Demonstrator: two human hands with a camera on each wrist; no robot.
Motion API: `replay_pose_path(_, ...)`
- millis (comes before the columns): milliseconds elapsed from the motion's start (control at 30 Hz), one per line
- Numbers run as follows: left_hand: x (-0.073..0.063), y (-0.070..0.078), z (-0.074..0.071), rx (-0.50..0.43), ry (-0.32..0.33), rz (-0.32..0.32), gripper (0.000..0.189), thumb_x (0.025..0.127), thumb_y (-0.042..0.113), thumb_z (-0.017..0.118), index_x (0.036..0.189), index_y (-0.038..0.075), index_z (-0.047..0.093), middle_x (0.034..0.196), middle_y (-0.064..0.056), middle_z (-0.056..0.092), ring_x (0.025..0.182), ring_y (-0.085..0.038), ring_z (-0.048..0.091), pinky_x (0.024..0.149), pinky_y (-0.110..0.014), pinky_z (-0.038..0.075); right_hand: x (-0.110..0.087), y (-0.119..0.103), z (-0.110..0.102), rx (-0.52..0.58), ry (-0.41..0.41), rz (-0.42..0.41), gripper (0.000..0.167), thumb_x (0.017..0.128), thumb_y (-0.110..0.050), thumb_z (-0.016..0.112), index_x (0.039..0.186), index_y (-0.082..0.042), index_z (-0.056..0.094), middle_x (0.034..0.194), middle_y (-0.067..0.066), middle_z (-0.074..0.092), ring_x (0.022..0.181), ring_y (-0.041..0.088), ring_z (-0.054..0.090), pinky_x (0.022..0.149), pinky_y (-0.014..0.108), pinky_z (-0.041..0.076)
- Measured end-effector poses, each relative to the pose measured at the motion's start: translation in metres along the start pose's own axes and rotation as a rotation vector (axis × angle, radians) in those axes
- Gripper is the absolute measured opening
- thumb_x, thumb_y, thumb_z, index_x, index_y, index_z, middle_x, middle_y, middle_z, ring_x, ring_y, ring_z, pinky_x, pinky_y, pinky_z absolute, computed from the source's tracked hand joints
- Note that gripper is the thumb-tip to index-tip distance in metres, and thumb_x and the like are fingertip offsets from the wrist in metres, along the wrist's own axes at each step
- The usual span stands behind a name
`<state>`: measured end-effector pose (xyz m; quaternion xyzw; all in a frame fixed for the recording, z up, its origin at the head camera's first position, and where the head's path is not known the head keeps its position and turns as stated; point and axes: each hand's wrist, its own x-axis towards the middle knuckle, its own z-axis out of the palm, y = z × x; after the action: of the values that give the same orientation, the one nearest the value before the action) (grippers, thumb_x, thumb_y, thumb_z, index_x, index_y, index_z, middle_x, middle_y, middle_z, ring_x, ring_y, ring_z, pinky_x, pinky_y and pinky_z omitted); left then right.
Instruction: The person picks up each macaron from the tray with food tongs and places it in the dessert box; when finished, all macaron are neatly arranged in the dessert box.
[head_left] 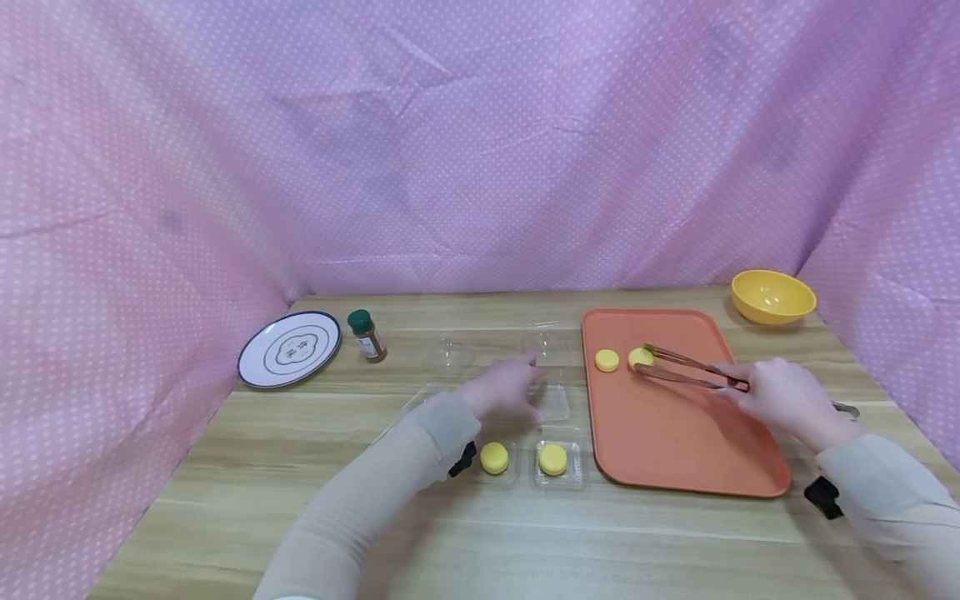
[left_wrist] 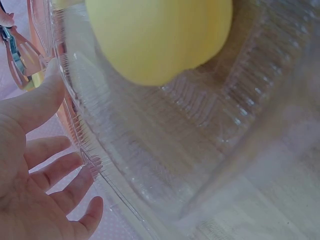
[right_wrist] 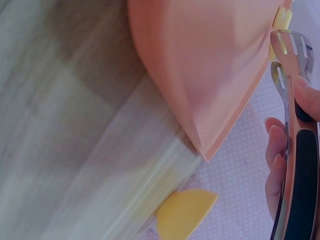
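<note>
My right hand (head_left: 787, 398) grips metal tongs (head_left: 686, 378) with black handle grips, seen in the right wrist view. The tong tips stand around a yellow macaron (head_left: 640, 358) on the orange tray (head_left: 675, 437). Another yellow macaron (head_left: 607, 360) lies just left of it. My left hand (head_left: 504, 388) is beside a clear plastic box (head_left: 555, 405), fingers spread and loosely bent, nothing gripped. In the left wrist view, the fingertips are right at a clear plastic edge. Nearer me, one macaron (head_left: 553, 459) sits in a clear box (head_left: 576, 481) and another macaron (head_left: 494, 458) in a similar one.
Clear domed lids (head_left: 448, 357) lie behind the left hand, hard to see against the wood. A white plate (head_left: 258, 358) with a dark rim and a green-capped spice jar (head_left: 367, 337) stand at the back left. A yellow bowl (head_left: 772, 298) is at the back right, beyond the tray.
</note>
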<state>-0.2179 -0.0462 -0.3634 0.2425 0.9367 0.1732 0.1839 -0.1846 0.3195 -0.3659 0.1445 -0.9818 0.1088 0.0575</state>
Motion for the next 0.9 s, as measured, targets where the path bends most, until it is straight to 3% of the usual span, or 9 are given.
replay_pose_path(267,-0.003,0.001,0.001,-0.035,0.002,-0.015,0.087,0.071,0.014,0.076,0.147,0.017,0.034,0.159,-0.008,0.014,0.144,-0.032,0.018,0.117,-0.049,0.014,-0.004,-0.001,-0.001,-0.009,0.047,-0.021,0.044,0.08,-0.026,0.072,0.119,-0.006,0.065,0.05,-0.007,0.04,0.049,0.012,0.037,0.044,0.028,0.028)
replay_pose_path(567,-0.001,0.0,0.001,0.033,0.001,0.018,0.085,0.073,0.019,0.076,0.146,0.015,0.035,0.157,-0.011,0.018,0.143,-0.031,0.023,0.117,-0.049,0.016,-0.006,-0.008,-0.003,-0.004,0.189,-0.083,0.041,0.074,-0.02,0.078,0.111,-0.006,0.07,0.054,-0.01,0.05,0.047,0.007,0.039,0.043,0.025,0.03)
replay_pose_path(900,-0.001,0.0,0.001,0.006,0.001,0.0,0.085,0.073,0.017,0.075,0.147,0.017,0.034,0.158,-0.008,0.015,0.143,-0.033,0.022,0.116,-0.048,0.02,-0.005,-0.019,-0.004,-0.018,0.24,-0.119,0.043,0.072,-0.02,0.08,0.112,-0.006,0.07,0.052,-0.011,0.048,0.045,0.004,0.037,0.041,0.024,0.029)
